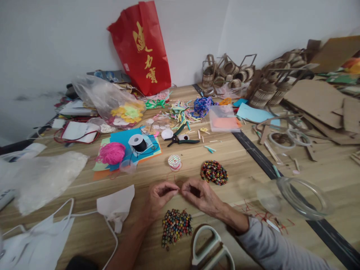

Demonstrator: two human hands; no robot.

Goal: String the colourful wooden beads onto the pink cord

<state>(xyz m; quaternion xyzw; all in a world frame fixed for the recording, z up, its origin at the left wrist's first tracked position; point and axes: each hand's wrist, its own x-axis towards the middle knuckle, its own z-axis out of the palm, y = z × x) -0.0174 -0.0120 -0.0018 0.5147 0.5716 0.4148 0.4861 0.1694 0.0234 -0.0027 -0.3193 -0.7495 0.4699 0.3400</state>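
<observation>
My left hand (159, 195) and my right hand (198, 194) meet over the wooden table (242, 165), fingertips pinched together around something tiny, seemingly a thin thread or a bead; I cannot make it out. A pile of small multicoloured beads (176, 226) lies just below my hands. A round mat of joined beads (214, 172) sits beyond my right hand. A small spool (174, 161) with reddish thread stands just past my fingertips.
Large scissors (210, 249) lie by my right forearm, a glass bowl (302, 197) at right. Pliers (180, 140), a black thread spool (137, 142), pink yarn (111, 153), coloured paper, plastic bags, a red bag (142, 48), cardboard baskets and sheets crowd the back.
</observation>
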